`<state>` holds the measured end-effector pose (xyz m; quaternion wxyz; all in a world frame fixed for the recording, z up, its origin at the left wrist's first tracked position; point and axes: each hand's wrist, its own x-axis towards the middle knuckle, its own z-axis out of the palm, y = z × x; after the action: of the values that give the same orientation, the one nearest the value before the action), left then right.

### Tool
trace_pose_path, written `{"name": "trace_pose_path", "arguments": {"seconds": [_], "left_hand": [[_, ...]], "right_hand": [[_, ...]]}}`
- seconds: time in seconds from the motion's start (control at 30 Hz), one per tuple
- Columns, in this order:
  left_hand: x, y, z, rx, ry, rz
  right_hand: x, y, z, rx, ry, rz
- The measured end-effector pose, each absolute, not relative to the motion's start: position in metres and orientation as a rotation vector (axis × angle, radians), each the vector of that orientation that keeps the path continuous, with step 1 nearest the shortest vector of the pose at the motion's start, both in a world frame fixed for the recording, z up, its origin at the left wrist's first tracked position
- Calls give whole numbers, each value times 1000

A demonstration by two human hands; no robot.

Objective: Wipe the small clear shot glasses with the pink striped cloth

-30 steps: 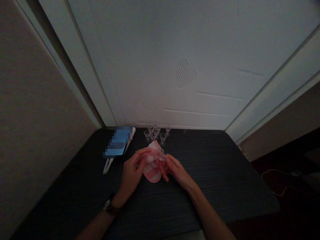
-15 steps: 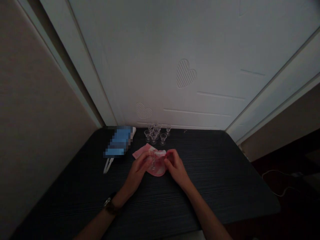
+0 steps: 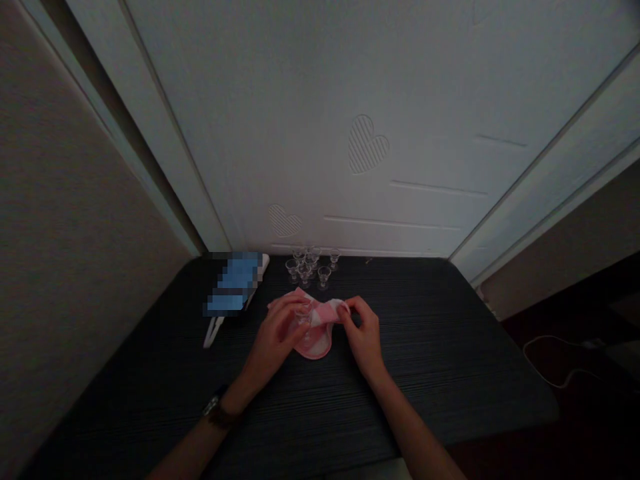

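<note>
Left hand (image 3: pixel 274 335) grasps a small clear stemmed glass (image 3: pixel 303 316), its fingers closed round the bowl. It holds the glass just above a pink-and-white cloth (image 3: pixel 317 347) whose lower part lies on the dark ribbed worktop (image 3: pixel 450 347), near the middle. Right hand (image 3: pixel 365 332) pinches the cloth's upper edge and holds it up against the glass.

This looks like wiping the glass with the cloth. Doing it well probably means a light hold on the bowl rather than the thin stem, turning the glass against the cloth, and staying low over the worktop.

Several more little clear stemmed glasses (image 3: pixel 306 264) stand upright and close together at the back, by the white door panel (image 3: pixel 350 80). They look empty, as does the held glass, though the dim light leaves that unsure.
</note>
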<state>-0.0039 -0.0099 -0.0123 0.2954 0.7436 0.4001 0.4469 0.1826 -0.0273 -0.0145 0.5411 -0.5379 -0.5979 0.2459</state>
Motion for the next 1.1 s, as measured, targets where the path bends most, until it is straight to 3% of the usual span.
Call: {"name": "trace_pose_path", "arguments": {"seconds": [0.57, 0.9, 1.1], "left_hand": [[4, -17, -2, 1458, 892, 1211], [-1, -14, -10, 1459, 971, 1136], [-2, -14, -12, 1488, 947, 1115]], "right_hand": [[176, -35, -12, -1198, -1472, 571], [175, -32, -5, -948, -1316, 1189], [177, -26, -12, -933, -1276, 1315]]}}
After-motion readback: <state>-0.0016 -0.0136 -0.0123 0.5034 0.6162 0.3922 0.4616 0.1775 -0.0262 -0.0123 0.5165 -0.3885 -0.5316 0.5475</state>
